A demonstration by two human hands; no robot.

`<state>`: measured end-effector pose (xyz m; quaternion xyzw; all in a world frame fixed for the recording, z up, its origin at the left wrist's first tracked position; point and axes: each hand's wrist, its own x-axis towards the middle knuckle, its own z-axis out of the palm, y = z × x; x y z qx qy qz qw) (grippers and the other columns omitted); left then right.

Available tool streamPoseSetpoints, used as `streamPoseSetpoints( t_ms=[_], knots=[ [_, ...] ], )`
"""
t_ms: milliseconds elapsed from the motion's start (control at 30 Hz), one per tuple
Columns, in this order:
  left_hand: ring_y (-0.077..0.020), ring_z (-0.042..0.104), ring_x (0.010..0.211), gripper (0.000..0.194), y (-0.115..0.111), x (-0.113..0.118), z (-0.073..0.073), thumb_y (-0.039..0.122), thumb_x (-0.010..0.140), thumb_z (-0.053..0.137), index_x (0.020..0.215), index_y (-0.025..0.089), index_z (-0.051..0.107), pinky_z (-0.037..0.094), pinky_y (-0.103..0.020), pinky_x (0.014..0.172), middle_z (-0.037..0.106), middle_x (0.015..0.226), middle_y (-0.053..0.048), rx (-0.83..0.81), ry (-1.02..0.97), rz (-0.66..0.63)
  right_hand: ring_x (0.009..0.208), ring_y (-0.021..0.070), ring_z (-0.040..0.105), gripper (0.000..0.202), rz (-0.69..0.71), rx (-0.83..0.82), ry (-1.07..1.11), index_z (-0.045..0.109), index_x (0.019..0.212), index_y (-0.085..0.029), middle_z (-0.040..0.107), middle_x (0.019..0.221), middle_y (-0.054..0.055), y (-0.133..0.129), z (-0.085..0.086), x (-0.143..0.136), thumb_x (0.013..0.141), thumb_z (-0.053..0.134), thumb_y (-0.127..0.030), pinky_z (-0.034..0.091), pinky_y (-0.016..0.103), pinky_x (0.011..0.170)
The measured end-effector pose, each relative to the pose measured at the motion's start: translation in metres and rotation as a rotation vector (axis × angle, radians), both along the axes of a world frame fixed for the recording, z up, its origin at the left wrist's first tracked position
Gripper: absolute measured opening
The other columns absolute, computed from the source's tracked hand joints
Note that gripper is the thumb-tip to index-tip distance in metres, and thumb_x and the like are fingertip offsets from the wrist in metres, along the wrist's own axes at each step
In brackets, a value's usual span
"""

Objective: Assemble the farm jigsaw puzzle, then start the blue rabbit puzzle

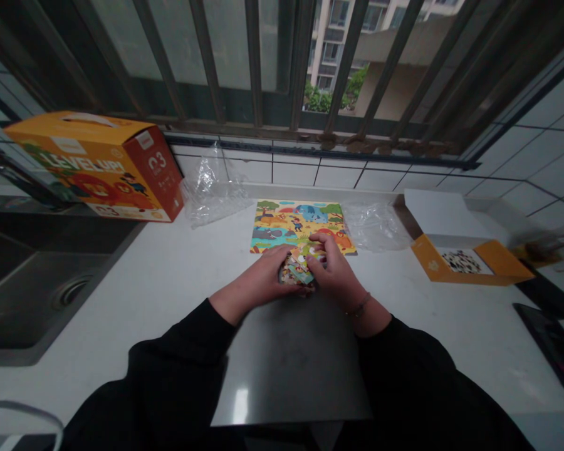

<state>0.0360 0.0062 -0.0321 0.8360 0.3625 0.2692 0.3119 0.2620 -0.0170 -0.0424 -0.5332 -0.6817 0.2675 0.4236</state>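
A bunch of small colourful jigsaw puzzle pieces [291, 270] is gathered between my two hands, low over the white counter. My left hand [271, 274] is curved around the left side of the bunch, fingers closed against it. With bent fingers and thumb, my right hand [334, 268] grips pieces at the upper right of the bunch; green ones show by the thumb. Just behind the hands lies a flat picture sheet [275, 220] with cartoon animals, an elephant and a hippo among them. My fingers overlap its front edge in view.
An orange "LEVEL UP!" box [89, 166] stands at the left beside the sink [32, 313]. Clear plastic wrappers [216, 191] lie on both sides of the sheet. At right sit an opened orange box [435, 266] with pieces inside and a dark tablet-like device [552, 344].
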Motion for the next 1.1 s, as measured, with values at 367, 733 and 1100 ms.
streamPoseSetpoints(
  t_ms=[367,733,1100],
  knots=[
    [-0.0359,0.070,0.134,0.064,-0.003,0.001,0.002,0.036,0.086,0.094,0.142,0.025,0.066,0.054,-0.056,0.117,0.074,0.146,-0.013,0.000,-0.025,-0.102,0.139,0.0321,0.063,0.044,0.216,0.174,-0.166,0.062,0.145,-0.018,0.069,0.144,0.019,0.000,0.001,-0.004,0.109,0.057,-0.041,0.050,0.056,0.122],
    [-0.0343,0.069,0.133,0.045,-0.004,-0.008,0.002,0.037,0.097,0.082,0.138,0.024,0.069,0.053,-0.056,0.119,0.074,0.143,-0.014,0.069,0.064,-0.082,0.127,0.0307,0.066,0.036,0.154,0.146,-0.340,0.070,0.135,-0.016,0.074,0.131,0.018,-0.002,-0.004,0.015,0.106,0.053,-0.028,0.053,0.052,0.115],
    [-0.0287,0.058,0.153,0.042,-0.006,-0.004,0.003,0.037,0.114,0.053,0.153,0.024,0.064,0.044,-0.056,0.131,0.066,0.160,-0.014,0.154,0.055,-0.115,0.164,0.0451,0.039,0.058,-0.412,-0.245,-0.683,0.058,0.165,-0.016,0.043,0.179,0.023,-0.039,-0.012,0.063,0.111,0.043,-0.031,0.032,0.077,0.128]
  ],
)
